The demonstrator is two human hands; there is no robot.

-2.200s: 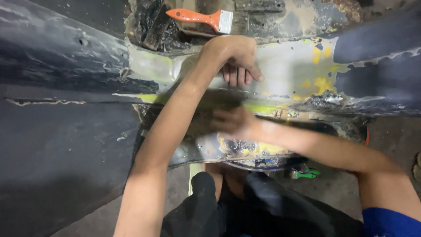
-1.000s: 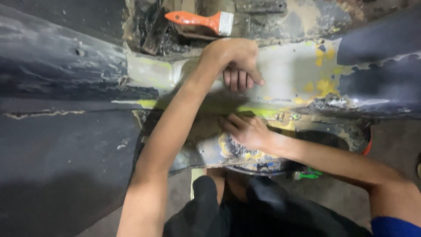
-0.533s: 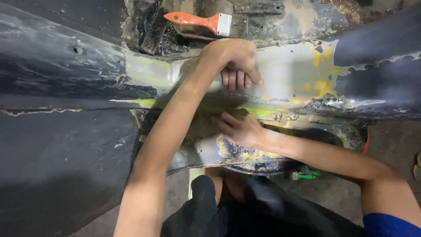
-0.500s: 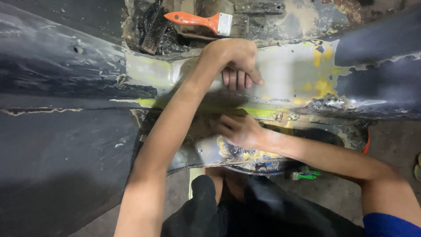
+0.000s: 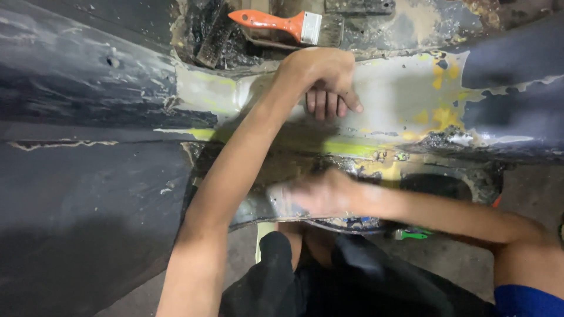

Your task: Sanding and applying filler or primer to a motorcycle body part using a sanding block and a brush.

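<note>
My left hand [image 5: 323, 79] rests on a pale, yellow-streaked filler patch [image 5: 399, 94] of a dark, worn body panel [image 5: 76, 76]. Its fingers are bent and held together against the surface, with nothing in them. My right hand [image 5: 320, 196] is blurred with motion and lies lower down, against the ragged, rusty lower edge of the panel [image 5: 376, 161]. A pale smear shows at its fingertips. I cannot tell whether it holds anything there.
An orange-handled paintbrush [image 5: 282, 23] lies in a dirty recess above the left hand. A small green object [image 5: 414, 235] sits on the ground under my right forearm. My dark-trousered knees [image 5: 329, 282] are just below the panel. The dark lower panel [image 5: 82, 223] spreads to the left.
My right hand has slid to the left along the panel's lower edge and is now blurred. My left hand has stayed on the pale patch.
</note>
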